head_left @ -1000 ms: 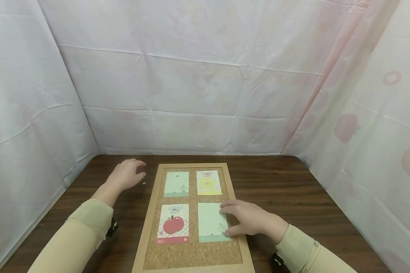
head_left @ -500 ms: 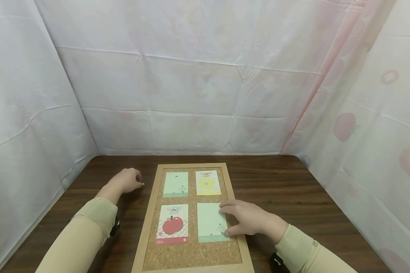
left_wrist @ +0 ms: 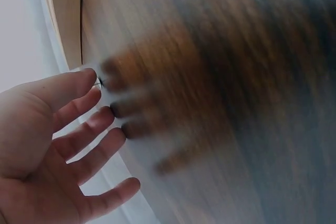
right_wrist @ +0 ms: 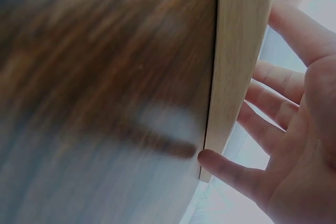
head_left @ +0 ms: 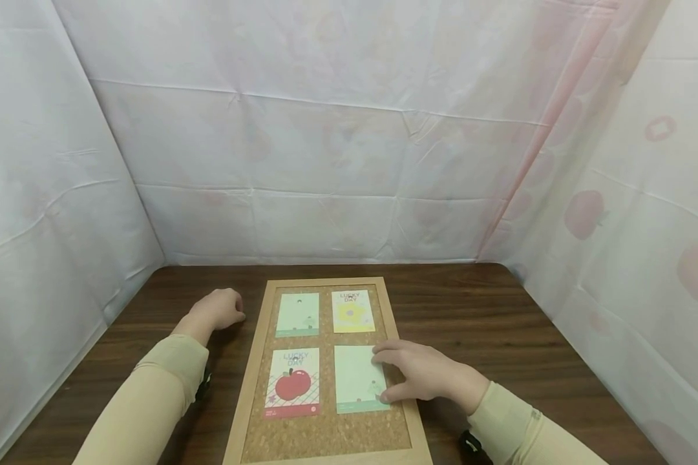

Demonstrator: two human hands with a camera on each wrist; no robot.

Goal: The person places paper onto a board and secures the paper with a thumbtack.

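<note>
My left hand [head_left: 218,310] is down at the tabletop left of the corkboard, thumb and forefinger together around a small thumbtack [left_wrist: 100,83]. Its thin metal point shows at the fingertips in the left wrist view; the head view hides it. My right hand [head_left: 421,371] rests over the right side of the framed corkboard [head_left: 326,442], fingers relaxed and spread. Its fingertips lie on the right edge of a pale green card [head_left: 357,374], at the board's lower right. No tack shows on this card.
Three other cards have a small tack near the top: a green card [head_left: 298,316], a yellow flower card [head_left: 351,312] and a red apple card [head_left: 293,384]. The dark wooden table [head_left: 471,310] is bordered by white printed curtains [head_left: 326,161].
My left hand has come down to the table and closed its fingertips on the small tack that lay there. My right hand stays on the green card.
</note>
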